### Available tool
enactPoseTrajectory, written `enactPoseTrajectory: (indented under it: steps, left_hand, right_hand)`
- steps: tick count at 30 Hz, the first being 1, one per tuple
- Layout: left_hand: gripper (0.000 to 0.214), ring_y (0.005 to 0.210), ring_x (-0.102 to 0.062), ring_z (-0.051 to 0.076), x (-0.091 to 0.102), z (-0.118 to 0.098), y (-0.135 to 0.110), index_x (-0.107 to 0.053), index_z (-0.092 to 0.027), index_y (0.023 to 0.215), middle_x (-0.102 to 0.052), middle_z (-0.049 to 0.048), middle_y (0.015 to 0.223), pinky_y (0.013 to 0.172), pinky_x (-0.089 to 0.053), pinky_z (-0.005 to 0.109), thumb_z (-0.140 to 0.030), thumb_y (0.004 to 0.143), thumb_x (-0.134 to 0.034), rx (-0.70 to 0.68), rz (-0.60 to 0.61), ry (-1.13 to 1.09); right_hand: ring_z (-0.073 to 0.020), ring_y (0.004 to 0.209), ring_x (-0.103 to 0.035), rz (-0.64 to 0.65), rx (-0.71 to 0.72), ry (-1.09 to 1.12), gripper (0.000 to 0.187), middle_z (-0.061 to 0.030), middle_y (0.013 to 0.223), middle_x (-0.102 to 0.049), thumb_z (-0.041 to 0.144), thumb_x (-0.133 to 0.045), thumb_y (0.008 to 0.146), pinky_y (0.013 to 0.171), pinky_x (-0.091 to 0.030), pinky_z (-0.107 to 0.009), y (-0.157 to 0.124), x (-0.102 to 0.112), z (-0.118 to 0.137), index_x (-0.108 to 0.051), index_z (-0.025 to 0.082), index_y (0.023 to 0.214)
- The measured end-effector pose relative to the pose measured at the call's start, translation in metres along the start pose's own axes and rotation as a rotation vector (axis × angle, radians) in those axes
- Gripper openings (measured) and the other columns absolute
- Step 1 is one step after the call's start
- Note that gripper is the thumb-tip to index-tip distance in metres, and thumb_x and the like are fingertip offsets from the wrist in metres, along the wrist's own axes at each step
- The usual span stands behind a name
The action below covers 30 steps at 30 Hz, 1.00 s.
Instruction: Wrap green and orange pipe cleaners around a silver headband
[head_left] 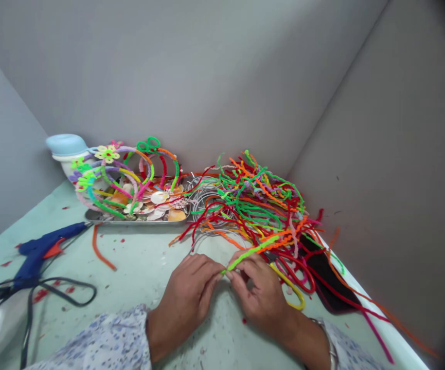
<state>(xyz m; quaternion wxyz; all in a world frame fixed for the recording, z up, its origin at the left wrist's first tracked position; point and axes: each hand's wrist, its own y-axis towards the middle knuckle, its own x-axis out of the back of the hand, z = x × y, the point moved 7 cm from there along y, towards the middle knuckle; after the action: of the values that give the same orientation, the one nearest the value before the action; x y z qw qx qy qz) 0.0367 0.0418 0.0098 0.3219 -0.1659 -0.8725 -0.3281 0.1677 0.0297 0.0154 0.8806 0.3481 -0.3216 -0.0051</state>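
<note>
A lime-green pipe cleaner (253,251) runs between my two hands over the front of the table. My left hand (189,295) pinches its near end between thumb and forefinger. Close beside it, my right hand (261,288) is closed on the same pipe cleaner, whose long free part points up and to the right. Under and behind my right hand lie scissors with yellow handles (298,299). A large tangle of red, green and orange pipe cleaners (261,200) is heaped just beyond my hands.
A metal tray (141,222) holds shells and several decorated headbands (145,169). Wire coils (207,200) lie beside it. A blue glue gun (33,257) with its cord rests at left, near a white bottle with a blue cap (67,145). A dark phone (332,285) lies at right.
</note>
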Motion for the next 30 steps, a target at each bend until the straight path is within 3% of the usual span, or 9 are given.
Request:
enactPoseTrajectory:
  steps: [15,21,30]
  left_hand:
    - [0.012,0.079,-0.055,0.019,0.001,0.001,0.001,-0.061,-0.017,0.091,-0.063,0.005,0.082,0.072,-0.042,0.033,-0.015,0.092,-0.049,0.044,-0.007,-0.018]
    - [0.012,0.078,-0.054,0.019,0.0,0.002,-0.001,-0.06,-0.017,0.089,-0.061,0.005,0.081,0.072,-0.041,0.033,-0.015,0.091,-0.048,0.042,0.009,-0.003]
    - [0.014,0.077,-0.052,0.019,-0.007,0.003,-0.002,-0.059,-0.017,0.086,-0.058,0.0045,0.079,0.072,-0.04,0.034,-0.016,0.092,-0.047,0.052,0.075,0.045]
  right_hand:
    - [-0.0192,0.081,-0.057,0.031,-0.023,0.026,0.008,-0.0054,0.083,-0.059,0.015,-0.052,0.088,0.072,-0.045,-0.03,-0.002,-0.002,-0.005,-0.058,0.018,0.084]
    - [-0.0158,0.071,-0.053,0.069,-0.093,0.052,0.011,-0.0023,0.077,-0.054,0.016,-0.051,0.09,0.063,-0.04,-0.026,-0.001,-0.006,-0.005,-0.053,0.019,0.079]
    - [-0.0147,0.07,-0.048,0.173,-0.3,0.163,0.02,0.0007,0.072,-0.048,0.017,-0.046,0.091,0.064,-0.036,-0.026,0.002,-0.015,-0.01,-0.046,0.02,0.071]
